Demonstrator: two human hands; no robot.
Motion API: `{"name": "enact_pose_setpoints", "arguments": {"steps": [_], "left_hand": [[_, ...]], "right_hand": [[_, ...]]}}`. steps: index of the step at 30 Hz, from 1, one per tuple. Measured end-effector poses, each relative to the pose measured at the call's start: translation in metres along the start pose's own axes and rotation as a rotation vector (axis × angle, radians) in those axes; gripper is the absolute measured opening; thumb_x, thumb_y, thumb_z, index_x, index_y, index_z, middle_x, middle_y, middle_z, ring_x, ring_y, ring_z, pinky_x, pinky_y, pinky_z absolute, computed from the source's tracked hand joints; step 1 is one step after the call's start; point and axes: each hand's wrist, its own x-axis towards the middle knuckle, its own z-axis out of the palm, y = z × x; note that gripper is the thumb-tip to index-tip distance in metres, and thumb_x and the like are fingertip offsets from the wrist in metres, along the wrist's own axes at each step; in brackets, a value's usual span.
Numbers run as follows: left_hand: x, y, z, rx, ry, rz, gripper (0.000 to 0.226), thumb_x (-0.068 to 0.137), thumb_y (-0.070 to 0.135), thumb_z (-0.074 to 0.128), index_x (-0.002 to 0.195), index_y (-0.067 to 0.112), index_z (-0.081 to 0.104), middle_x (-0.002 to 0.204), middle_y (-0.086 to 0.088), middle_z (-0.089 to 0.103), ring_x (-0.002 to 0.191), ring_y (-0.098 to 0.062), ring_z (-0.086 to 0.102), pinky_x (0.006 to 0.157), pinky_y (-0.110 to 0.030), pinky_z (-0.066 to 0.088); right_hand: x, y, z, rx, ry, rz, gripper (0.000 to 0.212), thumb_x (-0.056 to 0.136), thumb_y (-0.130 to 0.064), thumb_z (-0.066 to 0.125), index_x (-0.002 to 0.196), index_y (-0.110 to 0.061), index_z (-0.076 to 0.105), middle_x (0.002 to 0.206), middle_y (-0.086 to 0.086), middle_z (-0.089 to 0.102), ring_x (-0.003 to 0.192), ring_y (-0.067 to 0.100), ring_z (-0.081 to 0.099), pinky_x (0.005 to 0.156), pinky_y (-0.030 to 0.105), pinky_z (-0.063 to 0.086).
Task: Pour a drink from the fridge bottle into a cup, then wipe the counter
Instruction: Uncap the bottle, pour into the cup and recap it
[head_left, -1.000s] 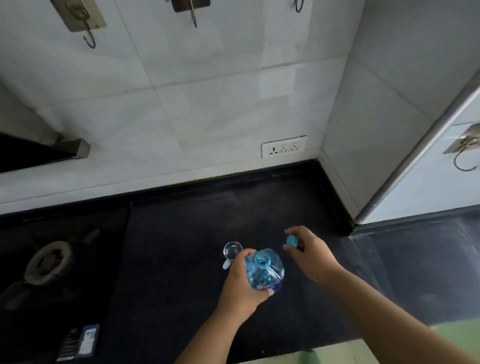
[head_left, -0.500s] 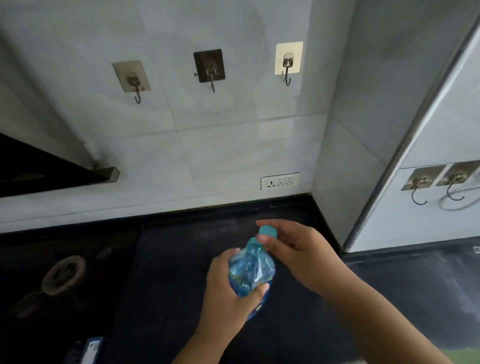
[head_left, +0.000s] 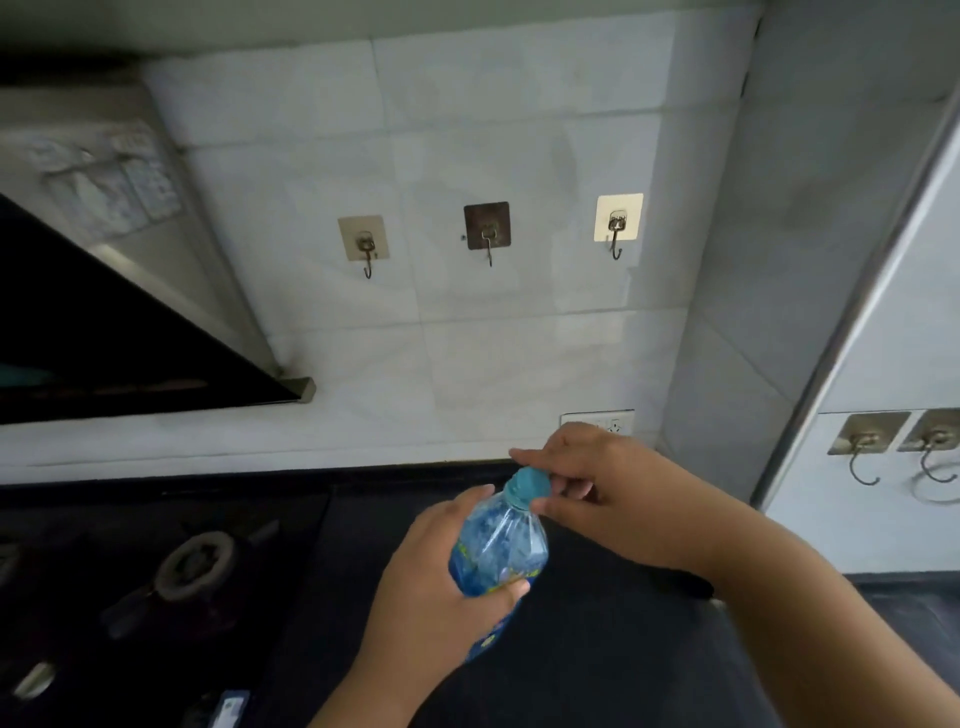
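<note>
My left hand (head_left: 436, 587) grips a clear blue plastic bottle (head_left: 501, 551) round its body, holding it tilted above the dark counter (head_left: 597, 665). A teal cap (head_left: 527, 484) sits on the bottle's neck. My right hand (head_left: 602, 488) pinches that cap between thumb and fingers. The cup is out of view, hidden behind my hands or below the frame.
A gas burner (head_left: 195, 564) lies on the counter at the left under a black chimney hood (head_left: 104, 332). Three wall hooks (head_left: 487, 234) hang on the white tiles. A socket (head_left: 605, 422) sits behind my right hand. A small box (head_left: 228, 706) lies at the bottom edge.
The cap in my right hand came from beside the bottle onto its neck. The view tilted up, and the glass cup left of the bottle dropped out of sight.
</note>
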Motion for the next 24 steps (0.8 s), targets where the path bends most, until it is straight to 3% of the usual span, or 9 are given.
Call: {"name": "enact_pose_setpoints", "arguments": {"steps": [2, 6, 9, 13, 15, 17, 19, 22, 24], "left_hand": [[0.000, 0.000, -0.008, 0.053, -0.007, 0.014, 0.086, 0.066, 0.043, 0.094, 0.133, 0.068, 0.046, 0.130, 0.042, 0.045, 0.122, 0.014, 0.051, 0.094, -0.007, 0.043], [0.002, 0.002, -0.019, 0.162, -0.047, 0.053, 0.086, 0.068, 0.048, 0.090, 0.137, 0.065, 0.042, 0.132, 0.040, 0.045, 0.124, 0.015, 0.048, 0.093, -0.004, 0.039], [0.004, 0.002, -0.023, 0.231, -0.069, 0.069, 0.085, 0.070, 0.052, 0.088, 0.139, 0.063, 0.040, 0.129, 0.037, 0.047, 0.123, 0.016, 0.046, 0.088, 0.001, 0.037], [0.006, 0.005, -0.028, 0.249, -0.073, 0.092, 0.082, 0.069, 0.051, 0.088, 0.132, 0.069, 0.039, 0.128, 0.042, 0.042, 0.120, 0.019, 0.045, 0.085, 0.002, 0.036], [0.007, 0.005, -0.030, 0.268, -0.080, 0.099, 0.083, 0.068, 0.050, 0.088, 0.132, 0.070, 0.039, 0.129, 0.043, 0.039, 0.120, 0.018, 0.046, 0.086, 0.001, 0.036], [0.011, 0.005, -0.031, 0.297, -0.075, 0.115, 0.086, 0.067, 0.053, 0.087, 0.135, 0.069, 0.036, 0.131, 0.043, 0.038, 0.120, 0.018, 0.046, 0.088, -0.001, 0.036], [0.013, 0.005, -0.030, 0.297, -0.085, 0.121, 0.085, 0.068, 0.053, 0.086, 0.132, 0.074, 0.034, 0.131, 0.043, 0.039, 0.121, 0.020, 0.044, 0.086, 0.000, 0.035], [0.016, 0.001, -0.029, 0.288, -0.095, 0.127, 0.086, 0.069, 0.052, 0.086, 0.135, 0.070, 0.034, 0.131, 0.040, 0.041, 0.122, 0.023, 0.040, 0.086, 0.001, 0.033], [0.016, -0.002, -0.029, 0.268, -0.084, 0.132, 0.088, 0.068, 0.053, 0.085, 0.137, 0.072, 0.033, 0.131, 0.041, 0.041, 0.124, 0.021, 0.041, 0.087, 0.000, 0.035]], "right_hand": [[0.002, -0.007, -0.005, -0.120, -0.039, -0.030, 0.051, 0.104, -0.029, 0.059, 0.154, -0.032, 0.049, 0.110, -0.017, 0.053, 0.097, 0.004, 0.057, 0.092, 0.013, 0.044], [0.008, -0.020, -0.009, -0.259, -0.155, -0.066, 0.053, 0.107, -0.018, 0.051, 0.158, -0.029, 0.042, 0.142, -0.009, 0.051, 0.128, 0.010, 0.051, 0.108, 0.016, 0.034], [0.011, -0.025, -0.012, -0.312, -0.212, -0.095, 0.054, 0.107, -0.016, 0.053, 0.158, -0.029, 0.042, 0.143, -0.008, 0.049, 0.127, 0.012, 0.051, 0.101, 0.011, 0.032], [0.012, -0.030, -0.016, -0.311, -0.216, -0.091, 0.045, 0.107, -0.029, 0.055, 0.152, -0.030, 0.051, 0.128, -0.006, 0.052, 0.108, 0.008, 0.053, 0.094, 0.018, 0.037], [0.013, -0.035, -0.016, -0.275, -0.179, 0.003, 0.025, 0.106, -0.046, 0.050, 0.113, -0.032, 0.070, 0.100, -0.007, 0.055, 0.084, 0.004, 0.049, 0.078, 0.021, 0.038], [0.017, -0.040, -0.009, -0.312, -0.107, 0.146, 0.056, 0.103, -0.066, 0.038, 0.070, -0.023, 0.054, 0.075, -0.004, 0.050, 0.067, 0.008, 0.045, 0.059, 0.024, 0.033], [0.021, -0.042, 0.002, -0.379, -0.032, 0.246, 0.071, 0.098, -0.077, 0.023, 0.061, -0.020, 0.044, 0.065, 0.002, 0.050, 0.063, 0.017, 0.050, 0.057, 0.030, 0.038], [0.019, -0.034, 0.001, -0.222, 0.034, 0.241, 0.071, 0.092, -0.085, 0.020, 0.074, -0.027, 0.056, 0.077, 0.002, 0.063, 0.074, 0.018, 0.063, 0.078, 0.039, 0.056], [0.015, -0.024, -0.005, -0.064, 0.049, 0.143, 0.060, 0.092, -0.082, 0.038, 0.117, -0.031, 0.060, 0.098, -0.008, 0.067, 0.085, 0.007, 0.065, 0.083, 0.031, 0.055]]}}
